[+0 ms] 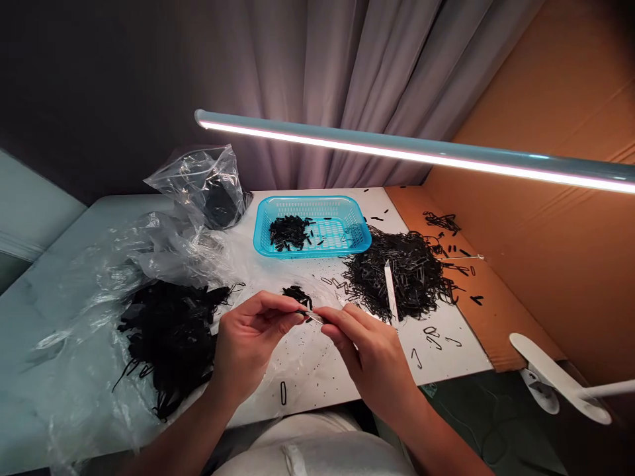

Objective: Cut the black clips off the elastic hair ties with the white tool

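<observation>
My left hand (pixel 251 344) and my right hand (pixel 364 347) meet above the white table (pixel 322 383), fingertips nearly touching. The left pinches a small black piece (pixel 301 313). The right pinches a thin metal tool (pixel 317 318) whose tip touches that piece. Just behind the hands lies a small heap of black pieces (pixel 297 295). A large tangle of black loops (pixel 401 271) lies to the right, with a white strip (pixel 390 291) resting on it. A blue basket (pixel 311 228) further back holds several short black pieces.
Crumpled clear plastic bags (pixel 163 251) cover the left side, one over a mound of black material (pixel 169 334). A lit lamp tube (pixel 411 152) crosses overhead. Cardboard (pixel 536 218) walls the right. A white lamp base (pixel 555 383) sits at the lower right. Stray black loops dot the table.
</observation>
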### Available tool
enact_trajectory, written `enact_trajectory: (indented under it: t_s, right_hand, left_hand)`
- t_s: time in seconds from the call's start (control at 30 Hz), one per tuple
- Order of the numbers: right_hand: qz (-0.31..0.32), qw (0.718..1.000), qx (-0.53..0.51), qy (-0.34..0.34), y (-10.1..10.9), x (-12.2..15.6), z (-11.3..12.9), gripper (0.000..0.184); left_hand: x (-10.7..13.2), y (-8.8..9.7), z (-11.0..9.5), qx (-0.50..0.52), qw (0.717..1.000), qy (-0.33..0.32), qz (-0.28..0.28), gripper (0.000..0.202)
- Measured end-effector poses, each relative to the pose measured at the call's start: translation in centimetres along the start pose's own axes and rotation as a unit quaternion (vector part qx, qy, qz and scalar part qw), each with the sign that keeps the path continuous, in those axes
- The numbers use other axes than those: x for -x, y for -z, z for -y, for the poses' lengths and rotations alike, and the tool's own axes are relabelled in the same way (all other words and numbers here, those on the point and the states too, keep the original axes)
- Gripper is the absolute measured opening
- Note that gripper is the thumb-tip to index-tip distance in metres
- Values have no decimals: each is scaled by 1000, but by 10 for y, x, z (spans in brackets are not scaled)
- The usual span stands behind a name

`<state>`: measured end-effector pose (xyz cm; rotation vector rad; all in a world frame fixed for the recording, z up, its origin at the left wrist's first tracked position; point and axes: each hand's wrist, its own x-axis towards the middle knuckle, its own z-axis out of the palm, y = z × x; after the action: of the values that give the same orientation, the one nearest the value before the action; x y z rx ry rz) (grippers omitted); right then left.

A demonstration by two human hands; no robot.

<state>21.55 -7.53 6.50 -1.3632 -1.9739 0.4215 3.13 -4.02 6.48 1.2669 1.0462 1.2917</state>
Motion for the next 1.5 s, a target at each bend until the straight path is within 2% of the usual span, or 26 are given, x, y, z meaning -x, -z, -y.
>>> enact_trajectory:
  t_s: [0.4, 0.67, 1.0, 1.5]
  right_hand:
    - [-20, 999, 27, 29, -1, 1, 4, 26]
    - [-12, 999, 39, 36, -1, 1, 7, 26]
    - [-27, 998, 44, 31, 1, 5, 10, 27]
    - [-9, 999, 37, 35, 4, 5, 12, 27]
  left_hand:
    - [5, 2, -1, 3, 1000, 24, 10, 10]
    - [8, 3, -3, -58, 998, -6, -1, 9]
    - [13, -3, -6, -26, 999, 3, -46, 19]
    - [16, 1, -8, -31, 999, 13, -17, 18]
